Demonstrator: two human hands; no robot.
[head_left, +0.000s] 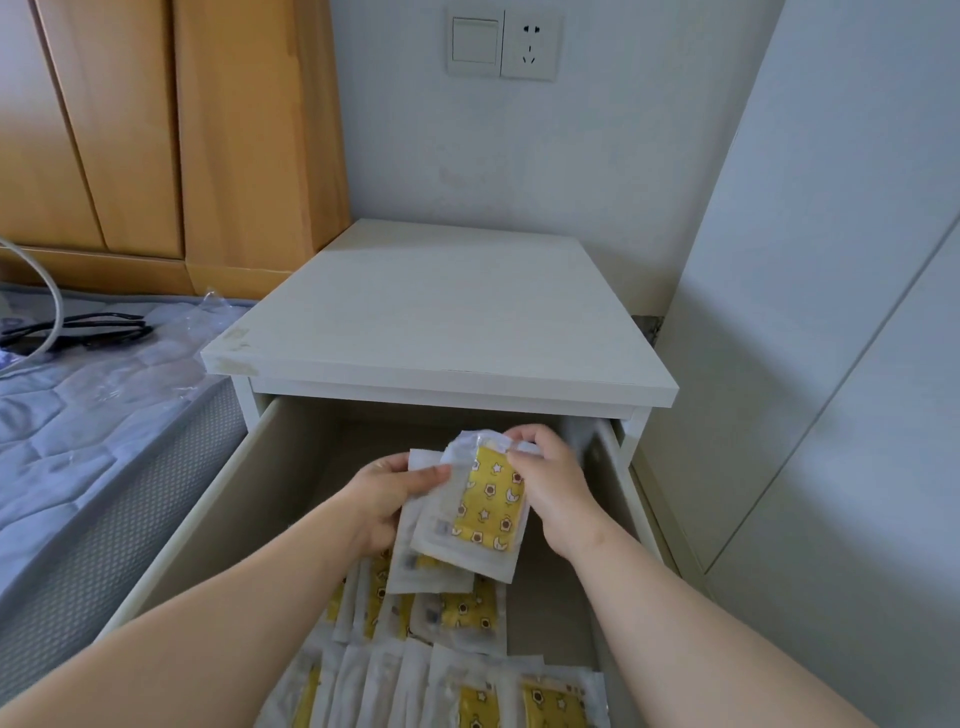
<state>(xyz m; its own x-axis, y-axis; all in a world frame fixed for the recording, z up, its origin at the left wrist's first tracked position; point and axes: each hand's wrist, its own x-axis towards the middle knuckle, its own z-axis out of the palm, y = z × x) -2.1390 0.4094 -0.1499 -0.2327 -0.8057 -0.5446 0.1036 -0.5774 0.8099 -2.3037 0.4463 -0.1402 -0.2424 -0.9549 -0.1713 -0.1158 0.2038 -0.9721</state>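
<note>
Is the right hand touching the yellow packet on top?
Touching. Head view shows right hand pinching the yellow packet at its upper edge.

The packet (485, 506) I hold is milky white around a yellow panel printed with white stars, white moons and brown-centred flowers. The packets (457, 618) near me in the drawer (218, 519) carry the same yellow print. The drawer is cream inside, the nightstand (441, 312) white with faint grain. Far left, the wardrobe (130, 130) is orange-tan wood; the mattress (78, 415) pale lilac-blue, quilted, with a grey mesh side
</note>
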